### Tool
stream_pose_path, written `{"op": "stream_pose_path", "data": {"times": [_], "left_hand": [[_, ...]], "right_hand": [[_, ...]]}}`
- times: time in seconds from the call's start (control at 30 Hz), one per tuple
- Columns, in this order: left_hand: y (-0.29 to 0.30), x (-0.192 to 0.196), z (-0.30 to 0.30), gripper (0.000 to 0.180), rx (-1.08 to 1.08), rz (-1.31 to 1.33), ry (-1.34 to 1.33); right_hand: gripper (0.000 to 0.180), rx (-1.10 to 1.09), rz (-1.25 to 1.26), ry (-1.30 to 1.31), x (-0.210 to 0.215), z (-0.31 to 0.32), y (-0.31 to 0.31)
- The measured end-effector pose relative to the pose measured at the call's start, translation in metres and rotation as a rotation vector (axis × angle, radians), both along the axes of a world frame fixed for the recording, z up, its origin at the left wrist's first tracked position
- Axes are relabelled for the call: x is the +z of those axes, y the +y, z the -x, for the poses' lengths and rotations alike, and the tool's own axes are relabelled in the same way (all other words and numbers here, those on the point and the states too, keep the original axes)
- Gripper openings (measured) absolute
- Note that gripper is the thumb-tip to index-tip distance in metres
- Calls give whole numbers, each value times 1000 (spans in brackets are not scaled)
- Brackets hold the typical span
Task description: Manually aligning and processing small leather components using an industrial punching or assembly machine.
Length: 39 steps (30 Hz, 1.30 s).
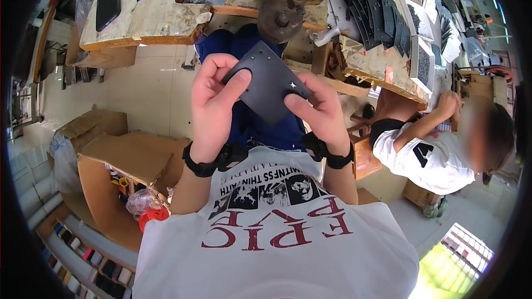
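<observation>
I hold a flat dark grey leather-like piece with both hands, close to my chest. It has small punched holes and a tiny star-shaped cut near its right edge. My left hand grips its left corner, thumb on top. My right hand pinches its right lower edge, thumb beside the star cut. Both wrists wear black bands. A yellow machine arm with a round metal head hangs just beyond the piece.
A worn wooden bench lies ahead left with dark pieces on it. Several dark cut pieces are stacked at the right. Another person in a white shirt works at right. Open cardboard boxes stand at my left.
</observation>
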<state>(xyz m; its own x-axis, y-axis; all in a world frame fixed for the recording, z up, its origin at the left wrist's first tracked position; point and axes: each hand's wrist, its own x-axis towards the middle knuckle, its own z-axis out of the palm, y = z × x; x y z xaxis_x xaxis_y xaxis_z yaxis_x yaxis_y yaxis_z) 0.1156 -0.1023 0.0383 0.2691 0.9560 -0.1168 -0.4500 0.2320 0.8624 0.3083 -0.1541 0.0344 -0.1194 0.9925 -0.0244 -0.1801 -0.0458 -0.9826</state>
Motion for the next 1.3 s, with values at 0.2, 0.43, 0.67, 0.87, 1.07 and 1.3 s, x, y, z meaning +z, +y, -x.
{"op": "stream_pose_path", "data": {"times": [0.2, 0.43, 0.67, 0.87, 1.07, 1.3], "left_hand": [[2, -12, 17, 14, -223, -61, 110], [1, -4, 8, 7, -409, 4, 133], [-6, -6, -1, 11, -219, -15, 236], [10, -17, -6, 17, -346, -175, 322], [37, -17, -30, 22, -196, -243, 362], [66, -14, -42, 32, -103, -289, 495]], "right_hand": [[18, -210, 120, -56, -4, 4, -5], [19, -72, 45, -156, 9, 2, 4], [13, -61, 122, -106, -8, -11, 0], [17, -107, -20, -294, -10, -5, 17], [21, -353, -68, -365, -11, -3, 43], [26, -527, -121, -217, -32, 2, 73]]}}
